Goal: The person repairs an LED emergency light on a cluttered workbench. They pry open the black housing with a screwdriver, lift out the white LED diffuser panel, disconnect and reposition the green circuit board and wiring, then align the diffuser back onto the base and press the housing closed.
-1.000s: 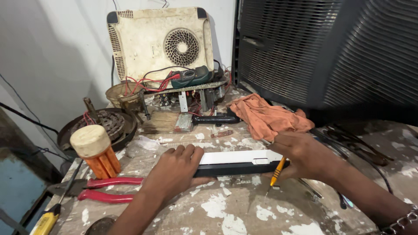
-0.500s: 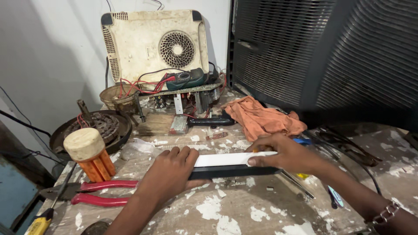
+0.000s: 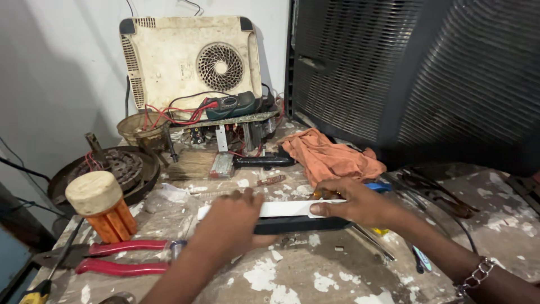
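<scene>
On the bench: a long flat white strip is lying across a long black bar on the paint-flecked worktop.
Left hand: it is lying flat and open, palm down, pressing the strip's left end.
Right hand: it is pinching the strip's right end, thumb at the front edge.
Around: red-handled pliers are lying left of the left hand; a crumpled orange cloth is sitting just behind the right hand.
</scene>
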